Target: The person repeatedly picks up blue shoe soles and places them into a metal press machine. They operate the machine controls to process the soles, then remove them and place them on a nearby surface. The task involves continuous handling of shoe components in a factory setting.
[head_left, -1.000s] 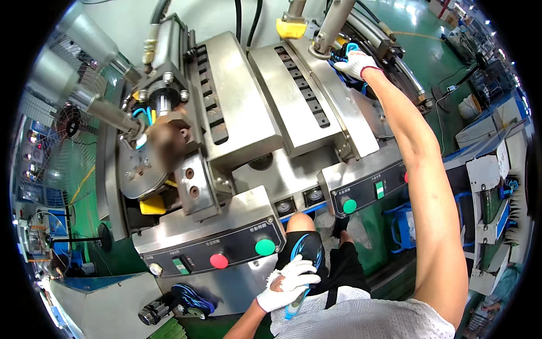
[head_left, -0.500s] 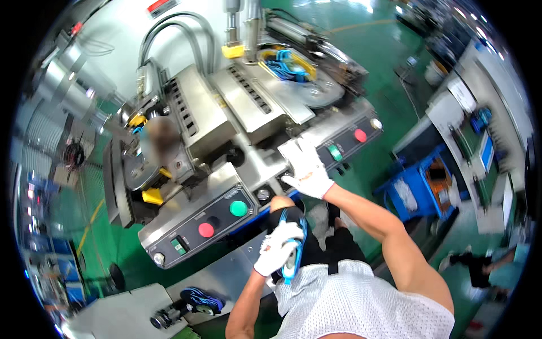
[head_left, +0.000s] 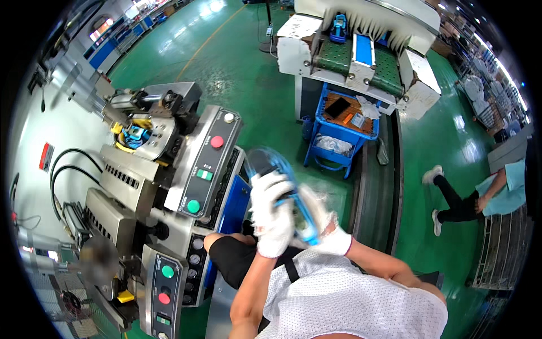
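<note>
Both of my hands wear white knit gloves and hold one blue and black shoe (head_left: 264, 160) up in front of my body, blurred by motion. My left hand (head_left: 272, 214) is closed around its near left side. On the shoe's right side is my right hand (head_left: 330, 226), its fingers partly hidden and smeared. The two-station machine (head_left: 127, 175) stands to my left, with a blue shoe piece (head_left: 135, 137) sitting in the yellow-edged clamp of its far station.
Control panels (head_left: 203, 164) with red and green buttons line the machine's near side. A blue cart (head_left: 367, 131) holds a phone and small items. Beyond it a conveyor (head_left: 333, 59) carries shoes. At the right a person (head_left: 466, 195) in a light blue top walks.
My view has turned right, toward the cart and conveyor. My right hand has left the machine's panel and come to the shoe. My left hand has lifted the shoe from my lap.
</note>
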